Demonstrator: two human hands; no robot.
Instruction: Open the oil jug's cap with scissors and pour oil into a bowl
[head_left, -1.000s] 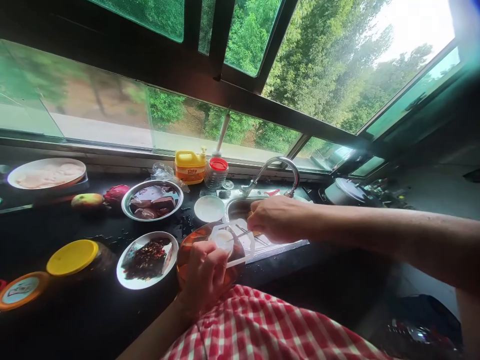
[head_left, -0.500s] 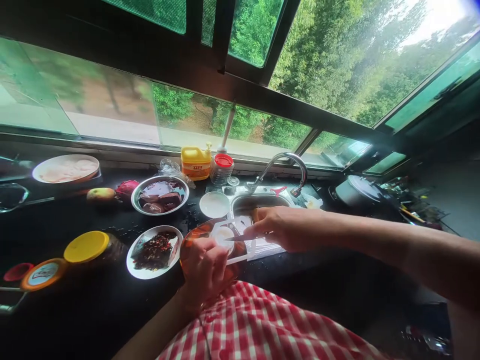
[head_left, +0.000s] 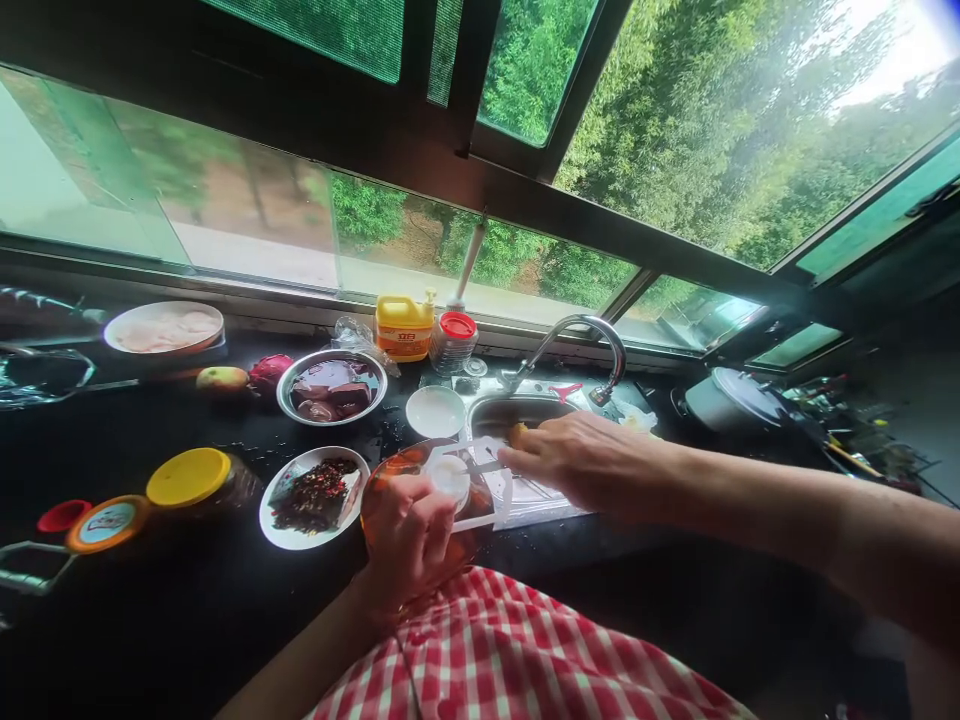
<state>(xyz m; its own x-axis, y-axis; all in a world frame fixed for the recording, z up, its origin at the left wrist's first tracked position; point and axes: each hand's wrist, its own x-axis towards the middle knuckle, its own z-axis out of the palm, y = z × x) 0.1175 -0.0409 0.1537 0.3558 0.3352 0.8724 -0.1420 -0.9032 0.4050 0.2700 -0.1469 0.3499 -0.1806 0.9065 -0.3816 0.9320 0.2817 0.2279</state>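
A clear plastic jug (head_left: 401, 462) of amber liquid, with a white cap (head_left: 451, 484) and a white carrying handle, stands at the counter's front edge against the checked cloth. My left hand (head_left: 412, 530) is closed around its top beside the cap. To the right of the cap, my right hand (head_left: 581, 455) is closed on a knife (head_left: 519, 431); only a bit of its yellowish handle shows. The blade cannot be made out now. A small white bowl (head_left: 436, 412) sits just behind the jug.
The steel sink (head_left: 536, 500) and tap (head_left: 577, 322) are at the right, with a lidded pot (head_left: 731, 403) beyond. Leftward lie a plate of dark spiced food (head_left: 281, 530), a bowl of dark meat (head_left: 283, 395), a yellow-lidded jar (head_left: 189, 477) and a white dish (head_left: 112, 335).
The blade that pointed at the cap no longer shows, and my right hand has shifted slightly right. My left hand keeps its hold; the whole view has shifted a little.
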